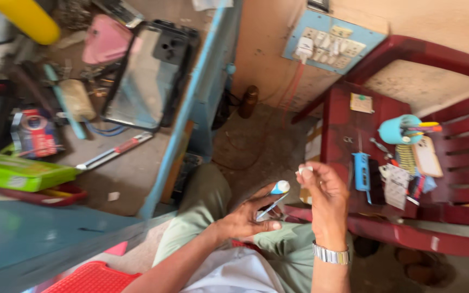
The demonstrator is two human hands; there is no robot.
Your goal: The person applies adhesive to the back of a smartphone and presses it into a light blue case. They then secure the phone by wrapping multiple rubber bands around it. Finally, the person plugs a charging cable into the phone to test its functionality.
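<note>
Pinched in left hand (245, 217): blue-capped tube (276, 195); right hand (324, 190) nips a small white piece (305, 170). Risk: piece drops over lap, being barely held.

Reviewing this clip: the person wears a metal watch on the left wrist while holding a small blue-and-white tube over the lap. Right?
Not quite. In the head view the metal watch is on the right wrist, not the left. The left hand holds the small blue-and-white tube over the lap.

I am wearing a silver metal watch (331, 254) on my right wrist, olive-green trousers (204, 217) and a white shirt (234, 274).
</note>
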